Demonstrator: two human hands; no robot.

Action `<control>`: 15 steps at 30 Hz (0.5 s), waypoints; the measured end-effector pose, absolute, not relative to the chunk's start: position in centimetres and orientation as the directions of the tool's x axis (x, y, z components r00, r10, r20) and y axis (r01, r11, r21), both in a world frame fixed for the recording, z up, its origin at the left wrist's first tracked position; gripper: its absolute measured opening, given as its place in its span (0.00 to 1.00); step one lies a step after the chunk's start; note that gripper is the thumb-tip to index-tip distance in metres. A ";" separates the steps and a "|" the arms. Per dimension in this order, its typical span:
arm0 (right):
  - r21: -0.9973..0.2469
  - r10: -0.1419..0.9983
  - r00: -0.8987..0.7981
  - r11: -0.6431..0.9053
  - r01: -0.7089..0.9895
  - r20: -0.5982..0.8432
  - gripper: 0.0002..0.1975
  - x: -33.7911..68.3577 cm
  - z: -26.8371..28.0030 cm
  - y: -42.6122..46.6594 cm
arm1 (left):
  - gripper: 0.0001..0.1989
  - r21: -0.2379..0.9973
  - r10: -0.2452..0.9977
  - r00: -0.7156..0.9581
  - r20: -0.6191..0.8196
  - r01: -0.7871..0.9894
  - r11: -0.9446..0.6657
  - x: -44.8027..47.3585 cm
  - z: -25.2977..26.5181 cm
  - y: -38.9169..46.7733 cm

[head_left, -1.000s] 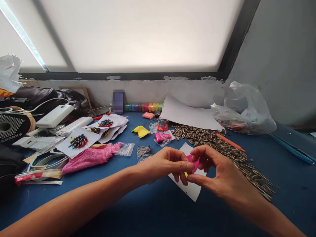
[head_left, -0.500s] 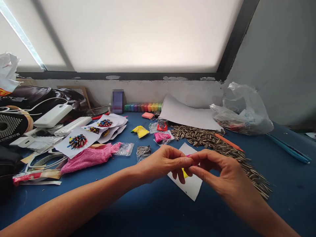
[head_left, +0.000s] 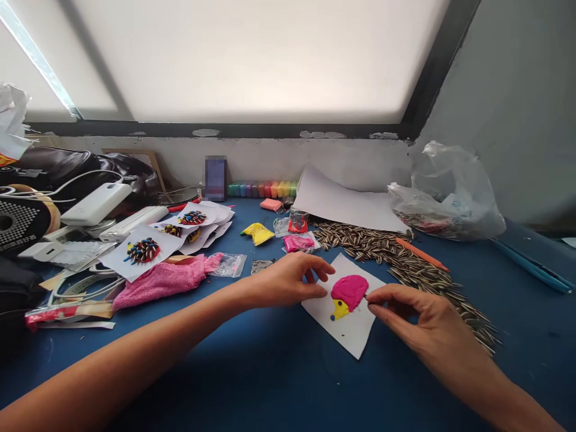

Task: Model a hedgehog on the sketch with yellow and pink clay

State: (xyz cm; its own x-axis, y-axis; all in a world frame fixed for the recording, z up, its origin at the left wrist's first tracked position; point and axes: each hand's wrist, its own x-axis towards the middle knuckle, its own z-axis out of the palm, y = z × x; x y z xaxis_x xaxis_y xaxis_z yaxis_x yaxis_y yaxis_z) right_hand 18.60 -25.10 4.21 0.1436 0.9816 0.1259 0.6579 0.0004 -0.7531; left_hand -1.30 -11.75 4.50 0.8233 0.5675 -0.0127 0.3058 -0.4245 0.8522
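Note:
A white paper card (head_left: 355,345) lies on the blue table, bearing a hedgehog shape of flattened clay. Its body is magenta clay (head_left: 348,291), and the yellow clay face (head_left: 342,309) has a dark eye and a dark blue nose. My left hand (head_left: 292,279) hovers over the card's left edge with thumb and fingers apart, holding nothing. At the body's right side, my right hand (head_left: 405,312) pinches thumb and forefinger together. A tiny dark tip shows at the fingertips, too small to identify.
Sunflower seeds (head_left: 418,270) are heaped at right beneath an orange pen-like stick (head_left: 423,255). Behind stand clay packets (head_left: 299,242), a yellow clay lump (head_left: 258,234) and a plastic bag (head_left: 450,204). Finished seed-covered cards (head_left: 141,252) and a pink cloth (head_left: 162,285) lie left.
My hands were together above the card, fingertips meeting. They have parted: the left moved left and opened, the right moved right and down to the magenta clay's edge, uncovering the hedgehog.

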 end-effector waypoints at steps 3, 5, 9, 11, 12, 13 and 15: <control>-0.692 0.982 0.150 -0.031 0.721 0.113 0.10 19.1 3.2 -25.2 | 0.24 0.791 0.497 0.865 -0.059 0.345 -0.505 -1.6 4.3 -11.4; -0.655 0.980 0.138 -0.011 0.756 0.144 0.10 19.1 2.9 -25.1 | 0.25 0.743 0.483 0.873 -0.066 0.366 -0.560 -1.7 4.2 -11.4; -0.609 0.974 0.084 0.064 0.790 0.212 0.11 18.6 2.6 -24.9 | 0.26 0.669 0.450 0.891 -0.065 0.374 -0.643 -1.6 4.0 -11.5; -0.593 0.970 0.070 0.085 0.801 0.234 0.11 18.4 2.5 -24.8 | 0.27 0.648 0.434 0.898 -0.066 0.370 -0.666 -1.5 3.9 -11.6; -0.585 0.967 0.066 0.094 0.806 0.245 0.11 18.3 2.4 -24.8 | 0.27 0.641 0.428 0.901 -0.066 0.367 -0.674 -1.5 3.9 -11.6; -0.577 0.965 0.063 0.099 0.811 0.254 0.11 18.3 2.3 -24.8 | 0.26 0.637 0.421 0.905 -0.064 0.362 -0.680 -1.5 4.0 -11.7; -0.563 0.964 0.054 0.106 0.819 0.260 0.11 18.3 2.1 -24.8 | 0.25 0.638 0.407 0.911 -0.062 0.349 -0.686 -1.5 4.1 -11.7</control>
State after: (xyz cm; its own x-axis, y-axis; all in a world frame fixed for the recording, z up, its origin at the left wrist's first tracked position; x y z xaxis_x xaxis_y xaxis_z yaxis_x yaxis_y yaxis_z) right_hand 18.33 -24.79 2.05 0.0542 0.9641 0.2598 0.8195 0.1057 -0.5633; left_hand -1.52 -11.68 4.05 0.9114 0.4067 -0.0620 0.3494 -0.6858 0.6384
